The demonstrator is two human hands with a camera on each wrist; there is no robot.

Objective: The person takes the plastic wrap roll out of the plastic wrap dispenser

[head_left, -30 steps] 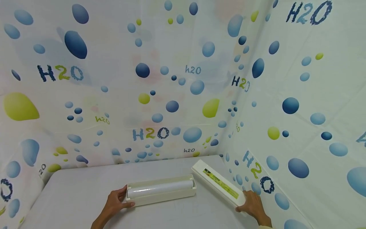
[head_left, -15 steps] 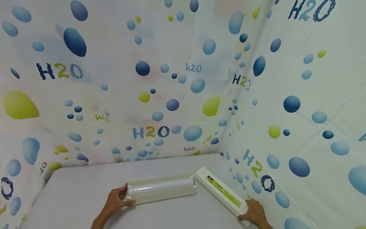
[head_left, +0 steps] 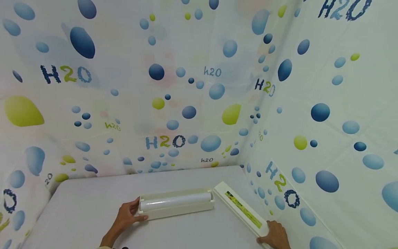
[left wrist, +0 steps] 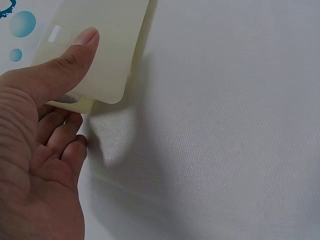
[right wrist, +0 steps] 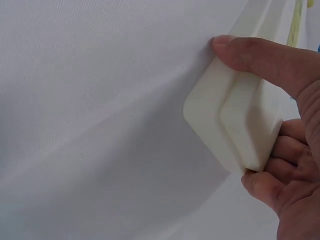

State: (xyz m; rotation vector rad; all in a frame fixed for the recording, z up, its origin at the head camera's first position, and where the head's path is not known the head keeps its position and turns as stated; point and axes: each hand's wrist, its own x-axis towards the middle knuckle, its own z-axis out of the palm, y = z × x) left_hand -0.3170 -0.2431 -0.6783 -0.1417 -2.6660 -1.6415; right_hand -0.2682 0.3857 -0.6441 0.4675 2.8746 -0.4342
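A long cream box (head_left: 180, 213) lies on the table with a shiny roll of clear film (head_left: 177, 201) inside it. My left hand (head_left: 125, 217) grips the box's left end; in the left wrist view the thumb lies along the cream wall (left wrist: 112, 60) and the fingers curl at the far side. To the right, a cream lid (head_left: 227, 197) with a yellow-green label (head_left: 244, 210) sits at a slant, its far end close to the box's right end. My right hand (head_left: 275, 235) grips the lid's near end, thumb on one long edge and fingers on the other, as the right wrist view shows.
A white cloth covers the table (head_left: 93, 197). Behind it and on the right, white curtains (head_left: 130, 103) printed with blue and green drops and H2O lettering stand close to the table's edges. The right curtain is near my right hand.
The lid has moved toward me and slightly right in my right hand, its far end dropping from behind the box's corner to beside it. My left hand and the box have stayed put.
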